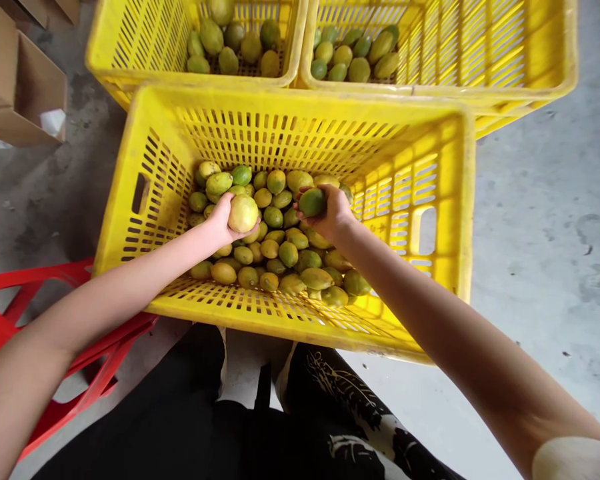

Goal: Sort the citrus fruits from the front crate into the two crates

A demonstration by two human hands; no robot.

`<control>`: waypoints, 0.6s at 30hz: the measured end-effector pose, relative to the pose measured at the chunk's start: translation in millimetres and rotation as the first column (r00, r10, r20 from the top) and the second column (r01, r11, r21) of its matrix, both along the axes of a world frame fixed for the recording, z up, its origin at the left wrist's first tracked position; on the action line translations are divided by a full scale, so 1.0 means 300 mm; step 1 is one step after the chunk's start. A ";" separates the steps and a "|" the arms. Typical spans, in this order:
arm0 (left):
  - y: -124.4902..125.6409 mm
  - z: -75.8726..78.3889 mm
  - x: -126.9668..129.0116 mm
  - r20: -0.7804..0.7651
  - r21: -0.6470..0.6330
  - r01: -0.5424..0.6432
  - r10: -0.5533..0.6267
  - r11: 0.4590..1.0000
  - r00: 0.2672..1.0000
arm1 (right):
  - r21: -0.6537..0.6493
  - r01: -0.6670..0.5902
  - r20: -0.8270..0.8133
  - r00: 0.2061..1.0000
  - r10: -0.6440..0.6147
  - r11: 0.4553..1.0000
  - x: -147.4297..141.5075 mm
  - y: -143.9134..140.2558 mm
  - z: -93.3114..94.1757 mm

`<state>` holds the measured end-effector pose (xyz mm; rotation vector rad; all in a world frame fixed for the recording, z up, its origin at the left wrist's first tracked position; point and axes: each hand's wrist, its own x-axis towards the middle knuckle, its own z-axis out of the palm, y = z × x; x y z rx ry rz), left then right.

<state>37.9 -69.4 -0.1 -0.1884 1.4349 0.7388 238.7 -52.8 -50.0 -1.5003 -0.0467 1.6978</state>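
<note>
Head view: fingers (226, 208) round fruit (243, 213)

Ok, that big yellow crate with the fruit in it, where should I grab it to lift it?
Probably by the cut-out handle slots in the two short end walls of the near yellow crate: one on the left end, one on the right end. Come in from both sides, fingers hooked through; the slatted walls offer no other firm hold.
</note>
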 end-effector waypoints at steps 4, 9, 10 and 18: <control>-0.002 0.029 0.004 0.051 0.042 0.086 -0.088 0.995 0.995 | 0.024 -0.028 0.018 0.999 0.027 0.999 -0.011 -0.002 0.009; -0.006 0.030 0.017 -0.042 0.095 0.136 -0.132 0.986 0.990 | 0.065 -0.058 0.043 0.998 0.055 0.996 -0.030 -0.019 0.035; -0.007 0.026 0.017 -0.064 0.093 0.138 -0.132 0.986 0.989 | 0.081 -0.066 0.045 0.997 0.063 0.995 -0.032 -0.021 0.035; -0.001 -0.010 0.000 0.049 -0.053 0.006 -0.003 0.999 0.999 | 0.272 -0.236 0.190 0.964 0.188 0.933 -0.035 -0.039 0.024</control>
